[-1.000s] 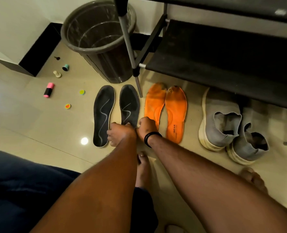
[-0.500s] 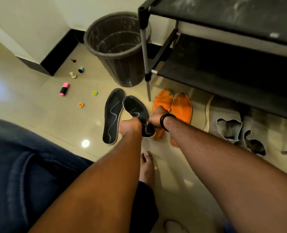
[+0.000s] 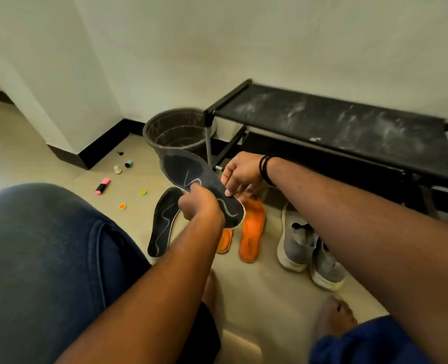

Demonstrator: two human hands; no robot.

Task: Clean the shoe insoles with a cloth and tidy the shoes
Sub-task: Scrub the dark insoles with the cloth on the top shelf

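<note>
black insole (image 3: pixel 204 185) lifted off floor; left hand (image 3: pixel 200 206) and right hand (image 3: pixel 240 174) grip it.

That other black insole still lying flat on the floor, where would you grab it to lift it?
Probably the heel end of the black insole on the floor, the end nearest the person. It lies flat and thin, so come from above at the near edge and slip fingertips under the rim. Its toe end sits under the raised insole, which the left hand and right hand hold.
</note>
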